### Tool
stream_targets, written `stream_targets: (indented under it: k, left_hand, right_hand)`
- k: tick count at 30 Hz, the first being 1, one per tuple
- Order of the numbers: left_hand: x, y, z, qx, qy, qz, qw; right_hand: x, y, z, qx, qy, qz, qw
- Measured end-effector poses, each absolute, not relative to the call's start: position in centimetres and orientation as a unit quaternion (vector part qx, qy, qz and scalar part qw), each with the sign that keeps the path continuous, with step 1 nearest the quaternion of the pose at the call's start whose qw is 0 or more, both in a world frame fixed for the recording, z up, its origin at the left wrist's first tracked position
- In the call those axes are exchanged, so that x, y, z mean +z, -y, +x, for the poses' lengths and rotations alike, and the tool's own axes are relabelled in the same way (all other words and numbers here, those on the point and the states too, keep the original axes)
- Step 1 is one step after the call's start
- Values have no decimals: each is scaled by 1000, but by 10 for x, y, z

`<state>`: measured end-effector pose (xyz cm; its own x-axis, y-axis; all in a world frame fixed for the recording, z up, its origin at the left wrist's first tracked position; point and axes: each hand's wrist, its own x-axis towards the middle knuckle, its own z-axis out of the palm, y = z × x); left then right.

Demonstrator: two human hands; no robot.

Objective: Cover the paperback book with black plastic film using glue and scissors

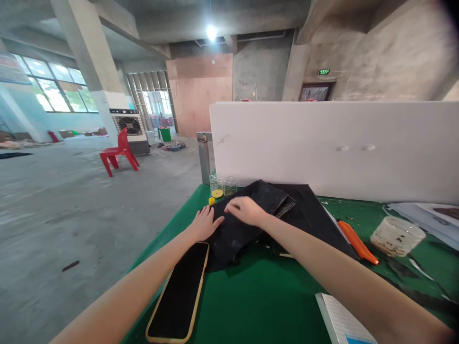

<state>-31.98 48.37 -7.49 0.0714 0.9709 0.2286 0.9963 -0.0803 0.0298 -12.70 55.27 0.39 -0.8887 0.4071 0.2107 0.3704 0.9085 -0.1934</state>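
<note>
Black sheet material [244, 239], which looks like cloth or thin film, lies folded and layered on the green table. My left hand [204, 224] rests at its left edge, palm down with the fingers stretched out. Over the middle of the sheet, my right hand [247, 210] has its fingers curled and pressed together; whatever is between the fingertips is hidden. A flat black piece [304, 205] extends behind and to the right. Just past my left fingertips stands a small yellow cap [211, 201]. A phone in a yellow-edged case [179, 291] lies below my left wrist.
Clear plastic jars [230, 185] stand at the table's far left corner, before a white panel [322, 148]. To the right are an orange-handled cutter [356, 241], a plastic cup [398, 236] and paper sheets [426, 215]. A white box [340, 320] lies beneath my right forearm.
</note>
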Motion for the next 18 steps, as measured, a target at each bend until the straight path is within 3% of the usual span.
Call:
stream_targets:
  k: [3, 9, 13, 18]
  left_hand:
    - [-69, -479, -311, -105, 681, -719, 89]
    - [-70, -473, -305, -91, 677, -728, 63]
    - [-80, -476, -311, -76, 689, -720, 30]
    - [-84, -478, -312, -70, 702, -709, 18]
  right_hand:
    - [19, -594, -113, 34, 944, -301, 130]
    - [-2, -634, -64, 9, 893, -450, 29]
    - [-23, -630, -38, 8, 872, -489, -1]
    - [-34, -628, -28, -1, 867, -497, 25]
